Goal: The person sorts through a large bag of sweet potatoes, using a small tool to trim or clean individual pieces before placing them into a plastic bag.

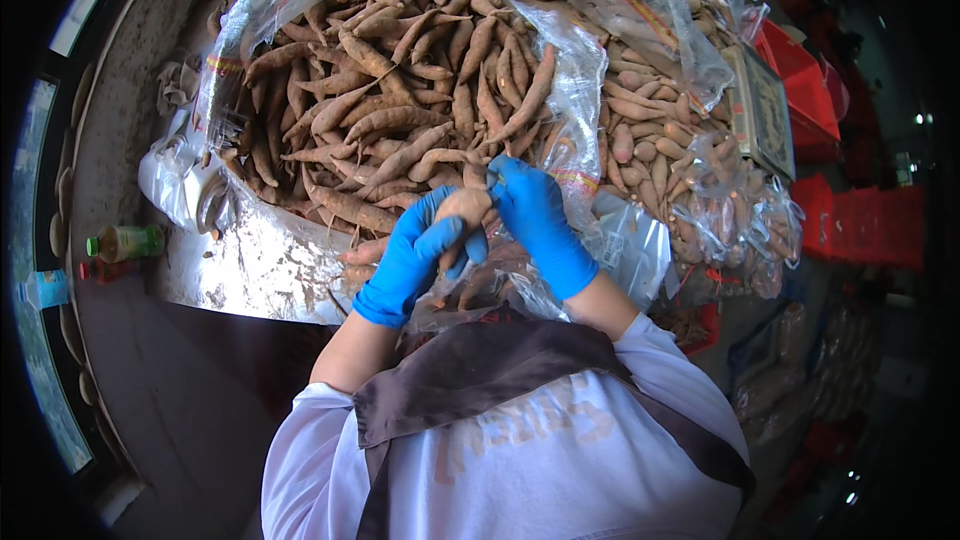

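Observation:
My left hand point(420, 251), in a blue glove, grips a sweet potato point(465, 208) just in front of the large pile. The tuber's pale, rounded side faces up. My right hand point(534, 221), gloved in the same blue, is bent in against the tuber's right end. Its fingers are curled, and a small dark bit shows at the fingertips, too little to identify. Beyond both hands, long sweet potatoes point(390, 120) lie heaped in an opened clear plastic sack point(229, 52). More tubers and plastic film lie partly hidden below my wrists.
Smaller sweet potatoes point(645, 135) are heaped at right, beside bagged ones point(739, 217) and a weighing scale point(761, 112). Red crates point(799, 82) stand beyond. White plastic bags point(184, 180) lie at the table's left; drink bottles point(127, 244) stand further left.

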The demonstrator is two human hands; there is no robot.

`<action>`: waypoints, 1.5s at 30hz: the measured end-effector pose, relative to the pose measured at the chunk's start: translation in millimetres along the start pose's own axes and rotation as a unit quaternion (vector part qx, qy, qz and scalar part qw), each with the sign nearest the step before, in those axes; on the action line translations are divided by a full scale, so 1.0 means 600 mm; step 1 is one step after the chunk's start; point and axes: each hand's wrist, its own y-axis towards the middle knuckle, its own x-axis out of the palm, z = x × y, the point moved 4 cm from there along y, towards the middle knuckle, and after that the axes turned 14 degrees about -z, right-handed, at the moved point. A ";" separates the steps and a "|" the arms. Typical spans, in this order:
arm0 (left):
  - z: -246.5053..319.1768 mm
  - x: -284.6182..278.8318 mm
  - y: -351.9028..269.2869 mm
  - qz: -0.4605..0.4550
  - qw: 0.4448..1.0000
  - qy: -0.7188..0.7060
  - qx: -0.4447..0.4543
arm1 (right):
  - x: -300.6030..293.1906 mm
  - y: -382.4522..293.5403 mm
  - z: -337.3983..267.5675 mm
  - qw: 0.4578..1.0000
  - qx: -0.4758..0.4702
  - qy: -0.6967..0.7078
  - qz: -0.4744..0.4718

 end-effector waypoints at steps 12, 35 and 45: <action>-0.018 -0.044 0.014 0.088 0.949 -0.265 0.149 | -0.012 -0.020 -0.017 0.991 -0.110 0.052 0.060; 0.007 -0.113 -0.079 0.148 0.915 -0.291 0.236 | 0.036 0.044 0.057 0.991 -0.046 0.122 0.004; -0.026 -0.102 -0.084 0.138 0.965 -0.165 0.147 | 0.001 0.009 0.074 0.851 0.008 0.518 -0.087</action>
